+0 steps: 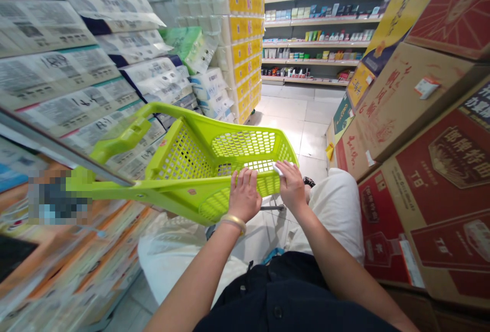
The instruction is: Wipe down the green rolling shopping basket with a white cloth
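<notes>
Left grip (245,195) on lime basket (179,156) rim | right grip (293,187) over unclear white item (278,169)

Glossy lime-green plastic shopping basket (172,191)

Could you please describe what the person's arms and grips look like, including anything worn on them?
Both the left grip and the right grip are bare and ungloved. A gold-coloured bangle circles the left wrist. The forearms are bare, and the person wears a dark navy top with small buttons.
</notes>
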